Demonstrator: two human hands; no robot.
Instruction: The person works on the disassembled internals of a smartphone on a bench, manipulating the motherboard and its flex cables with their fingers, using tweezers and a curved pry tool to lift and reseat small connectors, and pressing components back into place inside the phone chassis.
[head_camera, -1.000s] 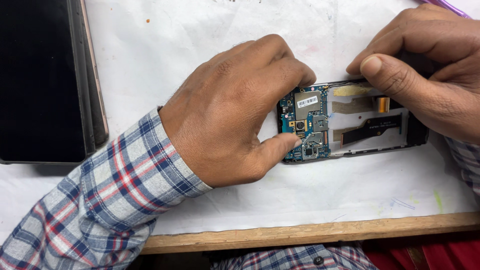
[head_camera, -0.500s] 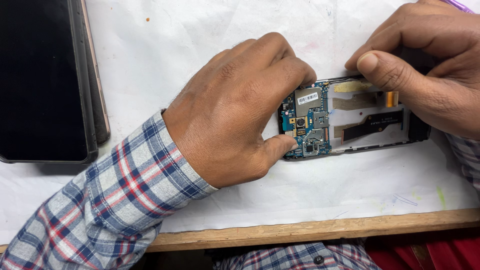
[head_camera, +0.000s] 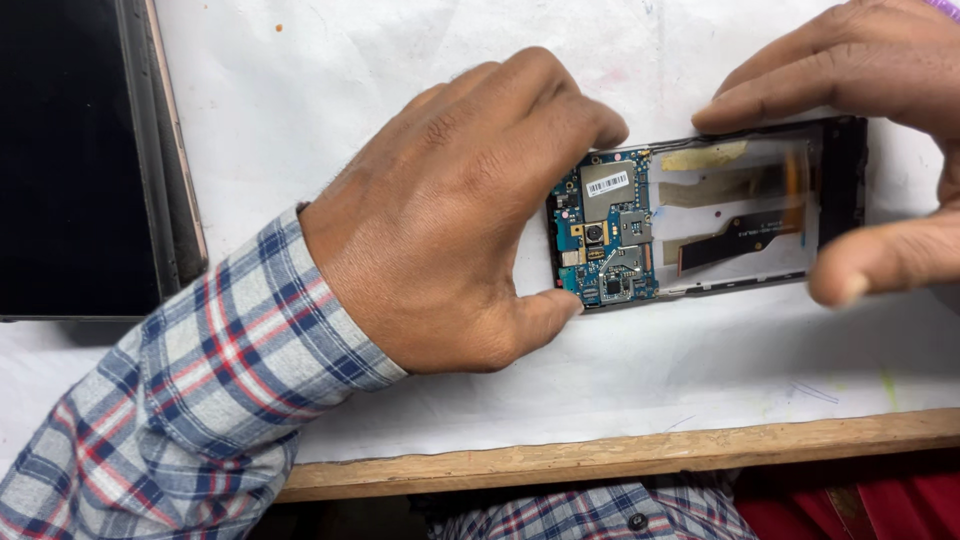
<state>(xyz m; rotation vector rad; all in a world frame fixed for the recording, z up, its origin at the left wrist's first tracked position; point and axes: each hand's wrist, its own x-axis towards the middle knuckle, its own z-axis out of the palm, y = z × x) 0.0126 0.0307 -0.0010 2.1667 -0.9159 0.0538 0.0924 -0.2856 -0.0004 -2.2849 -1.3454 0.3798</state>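
Opened phone chassis (head_camera: 740, 215), long axis left–right, flat on white-papered bench (head_camera: 700, 370); left hand (head_camera: 450, 220) pinches its circuit-board end, right hand (head_camera: 880, 150) brackets right end, fingers apparently touching

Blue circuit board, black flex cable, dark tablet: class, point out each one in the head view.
blue circuit board (head_camera: 605, 240), head view, on the board's middle
black flex cable (head_camera: 735, 238), head view, on the strip's middle
dark tablet (head_camera: 65, 150), head view, on its black screen
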